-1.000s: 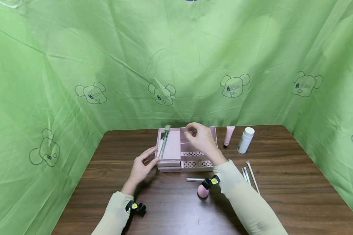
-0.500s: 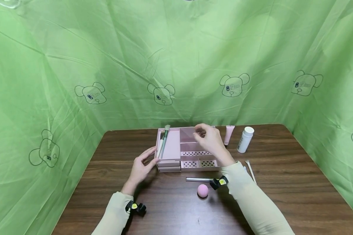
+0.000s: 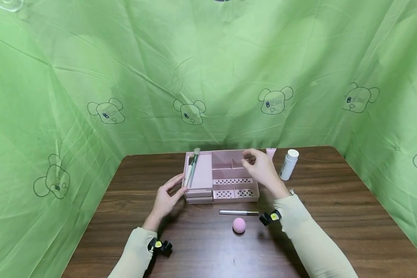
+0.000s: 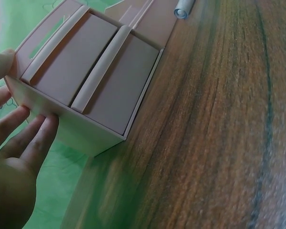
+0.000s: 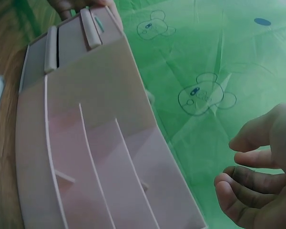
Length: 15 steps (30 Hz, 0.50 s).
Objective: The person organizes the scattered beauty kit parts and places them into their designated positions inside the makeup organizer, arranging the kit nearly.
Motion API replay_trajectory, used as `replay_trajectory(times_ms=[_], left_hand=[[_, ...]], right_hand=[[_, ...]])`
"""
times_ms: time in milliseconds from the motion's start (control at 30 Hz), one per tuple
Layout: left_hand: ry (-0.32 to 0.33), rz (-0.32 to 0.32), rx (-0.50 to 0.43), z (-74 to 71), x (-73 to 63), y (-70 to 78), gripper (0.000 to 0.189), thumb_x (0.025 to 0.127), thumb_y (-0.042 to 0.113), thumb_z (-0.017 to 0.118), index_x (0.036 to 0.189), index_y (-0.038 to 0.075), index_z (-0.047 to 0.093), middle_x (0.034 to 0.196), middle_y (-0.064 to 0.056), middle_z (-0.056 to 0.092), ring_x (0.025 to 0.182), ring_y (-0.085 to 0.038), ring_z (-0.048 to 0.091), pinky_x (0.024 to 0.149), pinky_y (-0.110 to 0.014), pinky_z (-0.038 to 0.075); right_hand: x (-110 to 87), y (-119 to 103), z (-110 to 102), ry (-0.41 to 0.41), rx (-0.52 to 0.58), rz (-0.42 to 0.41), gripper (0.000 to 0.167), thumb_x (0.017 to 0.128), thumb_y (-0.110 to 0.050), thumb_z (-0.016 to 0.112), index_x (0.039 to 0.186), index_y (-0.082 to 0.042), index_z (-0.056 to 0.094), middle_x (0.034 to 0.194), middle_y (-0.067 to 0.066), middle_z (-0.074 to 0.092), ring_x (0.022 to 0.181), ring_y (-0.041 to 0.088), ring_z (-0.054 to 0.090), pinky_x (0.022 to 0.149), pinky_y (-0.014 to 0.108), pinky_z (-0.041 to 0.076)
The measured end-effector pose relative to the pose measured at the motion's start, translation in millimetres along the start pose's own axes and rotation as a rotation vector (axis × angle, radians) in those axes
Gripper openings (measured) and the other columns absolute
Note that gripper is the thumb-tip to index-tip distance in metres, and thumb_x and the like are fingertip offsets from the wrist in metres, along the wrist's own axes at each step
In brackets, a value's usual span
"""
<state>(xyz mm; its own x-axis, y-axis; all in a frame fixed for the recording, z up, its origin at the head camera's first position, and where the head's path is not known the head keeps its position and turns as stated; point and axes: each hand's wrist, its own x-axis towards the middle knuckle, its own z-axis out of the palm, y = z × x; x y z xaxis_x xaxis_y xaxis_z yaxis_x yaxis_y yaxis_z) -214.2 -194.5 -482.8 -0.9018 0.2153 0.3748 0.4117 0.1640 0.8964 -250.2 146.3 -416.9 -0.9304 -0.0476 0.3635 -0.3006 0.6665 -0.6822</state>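
Observation:
A pink makeup organizer [image 3: 203,170] stands at the back of the table, two drawers at its front left and open compartments on the right. My left hand [image 3: 165,199] rests on its left front corner, thumb at the upper edge and fingertips against the side wall [image 4: 81,131]. Makeup brushes [image 3: 193,170], one green-handled and one pale, lie along the organizer's left top tray. Over the right rear compartments hovers my right hand [image 3: 260,166], fingers loosely bent; the right wrist view shows nothing in that hand [image 5: 262,176]. A short divider [image 3: 237,163] stands in the rear compartment.
In front of the organizer lie a silver pen-like tube [image 3: 238,212] and a pink ball-shaped sponge [image 3: 239,225]. A white bottle [image 3: 289,165] stands to the right, beside a pink squeeze tube [image 3: 271,152] partly hidden by my hand. Green cloth [image 3: 208,85] hangs behind the table.
My right hand has moved right across the organizer, uncovering the rear divider and the silver tube. The arm now hides most of the white brushes on the right. My left hand stays put.

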Motion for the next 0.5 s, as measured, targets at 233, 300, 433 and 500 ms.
replay_trajectory(times_ms=[233,300,433,500], left_hand=[[0.003,-0.001,0.02,0.0,0.2,-0.5,0.045,0.089,0.003,0.069,0.131,-0.008,0.056,0.139,-0.024,0.052,0.127,-0.038,0.051,0.098,-0.02,0.049],[0.002,-0.01,0.022,-0.5,-0.1,-0.3,0.046,0.089,0.004,0.07,0.131,-0.007,0.056,0.14,-0.023,0.052,0.127,-0.037,0.051,0.098,-0.02,0.049],[0.0,-0.009,0.019,-1.2,-0.2,-1.5,0.046,0.089,0.004,0.07,0.131,-0.008,0.056,0.14,-0.023,0.052,0.127,-0.037,0.051,0.098,-0.02,0.049],[0.002,0.0,0.017,-1.4,-0.1,-2.2,0.046,0.089,0.003,0.07,0.131,-0.008,0.056,0.14,-0.024,0.052,0.127,-0.038,0.051,0.098,-0.02,0.049]], right_hand=[[-6.7,16.5,-8.5,0.017,-0.054,0.003,0.024,0.085,-0.016,0.068,0.108,-0.007,0.069,0.095,0.006,0.073,0.081,0.021,0.068,0.075,0.038,0.057],[-8.5,21.6,-10.3,0.019,-0.072,0.006,0.024,0.086,-0.016,0.068,0.108,-0.007,0.069,0.094,0.006,0.073,0.08,0.02,0.068,0.075,0.037,0.057],[-11.4,29.8,-13.2,0.04,-0.091,0.012,0.021,0.085,-0.014,0.069,0.104,-0.007,0.07,0.089,0.005,0.074,0.077,0.019,0.068,0.073,0.036,0.056],[-12.3,32.7,-14.4,0.048,-0.088,0.01,0.019,0.085,-0.014,0.069,0.102,-0.007,0.071,0.088,0.004,0.073,0.076,0.018,0.068,0.072,0.036,0.057]])
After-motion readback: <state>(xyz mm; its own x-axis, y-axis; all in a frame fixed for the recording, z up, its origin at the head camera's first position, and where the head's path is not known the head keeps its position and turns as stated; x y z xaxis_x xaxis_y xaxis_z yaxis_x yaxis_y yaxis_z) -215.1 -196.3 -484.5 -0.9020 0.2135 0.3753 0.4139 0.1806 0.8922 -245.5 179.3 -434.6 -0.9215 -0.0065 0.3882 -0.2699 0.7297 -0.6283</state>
